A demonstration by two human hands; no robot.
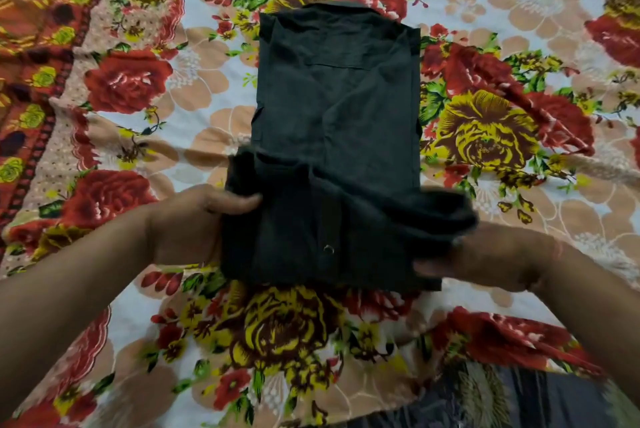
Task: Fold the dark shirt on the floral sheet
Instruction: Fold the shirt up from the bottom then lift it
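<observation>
The dark shirt (332,98) lies in the middle of the floral sheet (519,12), already narrowed to a long strip, with its collar (332,8) toward the far edge and its tail toward the near edge. That near end is raised off the sheet between both hands, with a small metal snap (328,248) showing on the lifted flap.

The left hand (187,223) pinches the flap's left side. Its thumb (239,202) lies flat on top, and the other fingers are hidden under the cloth. The right hand (491,254) grips the right side, but it is blurred, so I cannot tell how its fingers lie.

The step looks like the crosswise fold, bringing the tail toward the collar. To do it well:

- Keep both hands level so the flap travels square.
- Hold the layers together so the tucked sides do not slide out.
- Lay the tail edge in line with the shoulders.
- Press the crease flat from the middle outward.

The right side looks bunched and likely needs smoothing first.
</observation>
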